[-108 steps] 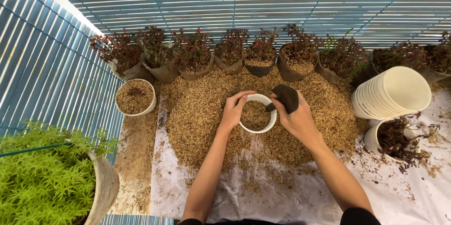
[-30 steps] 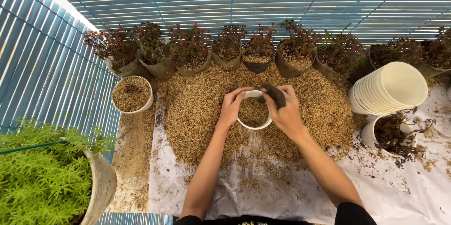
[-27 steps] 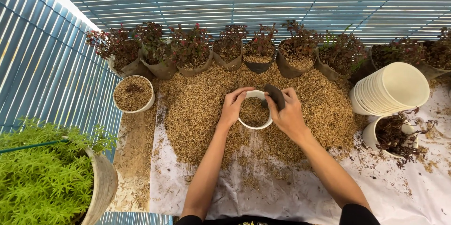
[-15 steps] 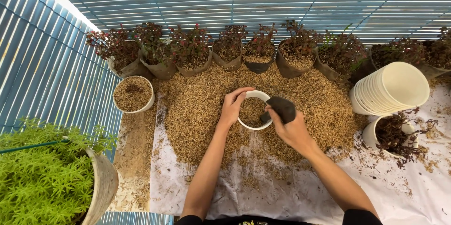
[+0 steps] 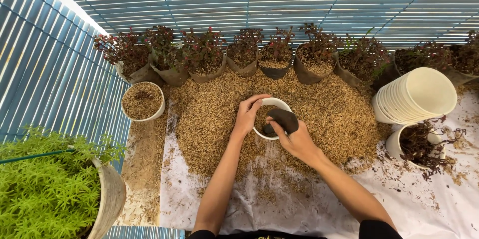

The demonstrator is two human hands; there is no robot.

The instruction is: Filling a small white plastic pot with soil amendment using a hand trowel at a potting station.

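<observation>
Head view of 2 bare hands at a small white pot (image 5: 272,103) set into a wide heap of rice husk (image 5: 209,114) spread on a white sheet (image 5: 419,209). The left hand (image 5: 248,114) is curled over the pot's left rim, fingers hooked inside and thumb outside, steadying it. The right hand (image 5: 298,141) is closed around a dark scoop (image 5: 282,120), which is tipped at the pot's near-right rim with its mouth turned into the pot; whether any husk remains in the scoop cannot be told. Compared with 1.0 s ago, when the scoop lay at the pot's far-right rim beneath the right hand, the scoop has swung round to the near-right side and the right wrist has dropped toward the viewer; the pot and the left hand have kept their places. Judged from this, a load is being tipped in or has just been emptied, and the pot, showing husk inside, appears only partly filled. Surroundings: a second white pot (image 5: 143,101) already holding husk stands to the left; a row of red-leaved seedlings in dark bags (image 5: 204,59) lines the far edge of the heap; a stack of nested white pots (image 5: 416,97) lies on its side at right, with a pot of dry roots (image 5: 414,141) just near it; a green feathery plant (image 5: 45,184) fills the near-left corner.
</observation>
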